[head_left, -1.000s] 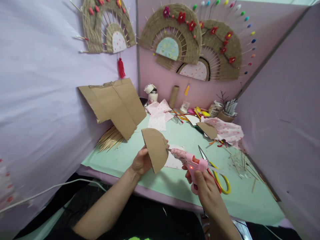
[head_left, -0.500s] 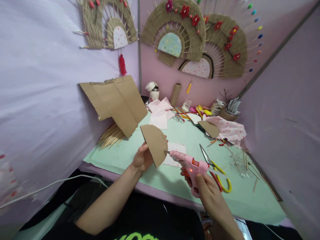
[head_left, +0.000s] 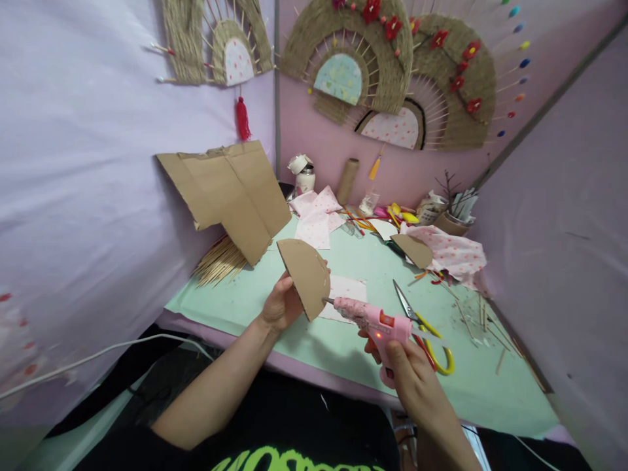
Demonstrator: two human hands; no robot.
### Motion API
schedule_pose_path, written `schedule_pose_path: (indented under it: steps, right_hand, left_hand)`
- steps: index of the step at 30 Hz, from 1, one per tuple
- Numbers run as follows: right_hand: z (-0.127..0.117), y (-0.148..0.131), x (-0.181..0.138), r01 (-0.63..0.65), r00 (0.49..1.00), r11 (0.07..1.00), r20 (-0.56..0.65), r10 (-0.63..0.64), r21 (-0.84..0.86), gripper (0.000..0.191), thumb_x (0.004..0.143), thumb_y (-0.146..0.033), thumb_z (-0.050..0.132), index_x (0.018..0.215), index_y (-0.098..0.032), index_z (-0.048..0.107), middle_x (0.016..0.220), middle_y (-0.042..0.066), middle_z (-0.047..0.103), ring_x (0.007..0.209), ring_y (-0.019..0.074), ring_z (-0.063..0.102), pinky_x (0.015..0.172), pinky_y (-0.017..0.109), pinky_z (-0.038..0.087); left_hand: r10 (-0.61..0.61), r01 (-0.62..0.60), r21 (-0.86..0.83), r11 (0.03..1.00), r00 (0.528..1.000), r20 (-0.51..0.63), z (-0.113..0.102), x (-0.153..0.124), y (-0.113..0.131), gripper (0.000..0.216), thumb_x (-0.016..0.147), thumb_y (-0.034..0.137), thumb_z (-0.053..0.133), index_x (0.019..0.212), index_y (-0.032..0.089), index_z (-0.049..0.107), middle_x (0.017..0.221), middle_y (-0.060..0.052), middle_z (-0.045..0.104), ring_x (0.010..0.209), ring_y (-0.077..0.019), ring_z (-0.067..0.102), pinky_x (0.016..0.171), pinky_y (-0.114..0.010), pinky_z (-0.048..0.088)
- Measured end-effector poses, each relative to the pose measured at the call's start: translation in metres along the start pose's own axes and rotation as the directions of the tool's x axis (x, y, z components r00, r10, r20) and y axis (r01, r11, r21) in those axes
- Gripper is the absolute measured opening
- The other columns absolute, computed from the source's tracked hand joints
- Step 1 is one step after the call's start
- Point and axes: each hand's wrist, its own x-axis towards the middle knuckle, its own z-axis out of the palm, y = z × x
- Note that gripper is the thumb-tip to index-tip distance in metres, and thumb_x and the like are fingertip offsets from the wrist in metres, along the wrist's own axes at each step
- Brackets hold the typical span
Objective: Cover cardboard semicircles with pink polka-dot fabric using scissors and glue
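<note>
A half-round piece of cardboard (head_left: 307, 278) is tilted up above the table, held from behind by my left hand (head_left: 283, 306). The thumb shows at its straight edge, while most of the fingers are hidden behind it. My right hand (head_left: 409, 369) is wrapped round the handle of a pink glue gun (head_left: 375, 320), whose small orange light glows. The gun's nozzle meets or nearly meets the curved edge of the cardboard. Underneath lies a piece of pink patterned cloth (head_left: 347, 294), partly covered by the cardboard.
Scissors (head_left: 422, 327) with yellow and red handles lie close to the glue gun. A folded cardboard sheet (head_left: 235, 196) leans above a bundle of thin sticks (head_left: 220, 261). Another cardboard half-round (head_left: 413, 250) and crumpled cloth (head_left: 454, 252) lie at the right. Twine-wrapped fans (head_left: 392, 65) hang behind.
The view has shifted slightly. Both hands keep their holds, and the nozzle stays at the curved edge of the cardboard, with hardly any other movement.
</note>
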Motion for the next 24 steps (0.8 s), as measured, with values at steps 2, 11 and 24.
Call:
schedule_pose_path:
  steps: [2,11,24]
  right_hand:
    - [-0.0004,0.0008,0.0,0.002,1.0,1.0,0.014,-0.001,-0.018,0.062,0.082,-0.068,0.037,0.083,-0.014,0.068,0.063,0.005,0.057,0.05,0.0128,0.048,0.042,0.022,0.04]
    - [-0.0028,0.0065,-0.0021,0.043,0.996,0.998,0.076,-0.038,-0.054,0.058,0.085,-0.062,0.037,0.084,-0.014,0.068,0.067,0.006,0.057,0.053,0.0128,0.047,0.043,0.022,0.039]
    - [-0.007,0.0053,-0.0055,0.112,0.993,0.993,0.036,-0.111,-0.036,0.061,0.087,-0.064,0.031,0.082,-0.018,0.071,0.082,0.01,0.068,0.071,0.0197,0.06,0.057,0.026,0.05]
  left_hand:
    - [0.001,-0.001,-0.009,1.0,1.0,0.001,-0.0003,0.0001,-0.0001,0.064,0.07,0.04,0.066,0.127,0.018,0.049,0.129,-0.013,0.055,0.123,-0.0327,0.047,0.099,-0.044,0.039]
    - [0.041,-0.041,0.006,0.999,0.998,-0.04,-0.002,0.0008,-0.0014,0.064,0.07,0.04,0.066,0.127,0.018,0.049,0.128,-0.013,0.056,0.122,-0.033,0.048,0.096,-0.045,0.041]
    - [0.006,-0.005,0.034,0.999,0.999,-0.035,-0.0021,0.0015,-0.0038,0.057,0.072,0.038,0.066,0.124,0.018,0.053,0.125,-0.013,0.058,0.118,-0.0323,0.051,0.097,-0.045,0.039]
